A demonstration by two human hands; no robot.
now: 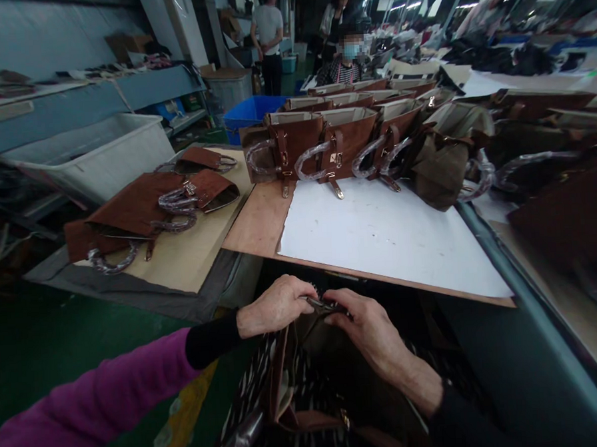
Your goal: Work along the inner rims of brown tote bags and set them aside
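A brown and dark olive handbag (346, 368) rests at my lap, below the front edge of the table. My left hand (279, 306) pinches the bag's top edge between thumb and fingers. Close beside it, my right hand (371, 330) grips the same edge, fingertips curled over it. A small dark toothed strip, perhaps a zipper, shows between the two hands; its detail is too small to tell. Lower down hang a brown strap (313, 419) with a gold-coloured fitting and a plastic-wrapped handle (242, 440). Much of the bag is in shadow.
White paper (373, 229) covers part of the table ahead, with rows of brown handbags (349, 137) behind it. More bags (132, 209) lie on a board at left. A grey bin (95, 161) and a blue crate (252, 112) stand beyond. Several people are farther back.
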